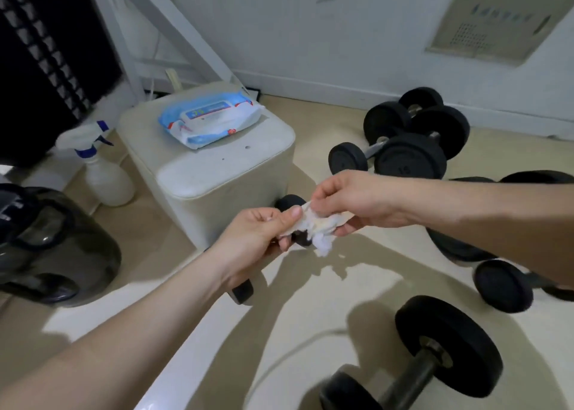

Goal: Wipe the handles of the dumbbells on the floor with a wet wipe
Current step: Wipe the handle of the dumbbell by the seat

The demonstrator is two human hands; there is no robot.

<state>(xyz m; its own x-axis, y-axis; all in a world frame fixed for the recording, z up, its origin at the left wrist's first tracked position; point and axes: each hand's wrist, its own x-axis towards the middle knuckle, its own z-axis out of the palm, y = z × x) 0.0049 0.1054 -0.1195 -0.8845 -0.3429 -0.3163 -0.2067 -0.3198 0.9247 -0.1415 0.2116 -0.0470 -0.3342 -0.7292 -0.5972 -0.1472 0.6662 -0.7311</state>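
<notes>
A crumpled white wet wipe (320, 226) is stretched between both hands above the floor. My left hand (257, 239) pinches its left end with thumb and fingers. My right hand (351, 201) pinches its right end from above. Several black dumbbells lie on the beige floor: one near the bottom (419, 366), a stacked group at the back right (413, 139), and others at the right (503, 285). A small dumbbell (290, 203) is partly hidden behind my hands, beside the stool.
A blue and white pack of wet wipes (211, 119) lies on a cream padded stool (230, 173). A spray bottle (105, 170) stands left of the stool. A dark translucent container (56, 248) sits at far left. The white wall runs behind.
</notes>
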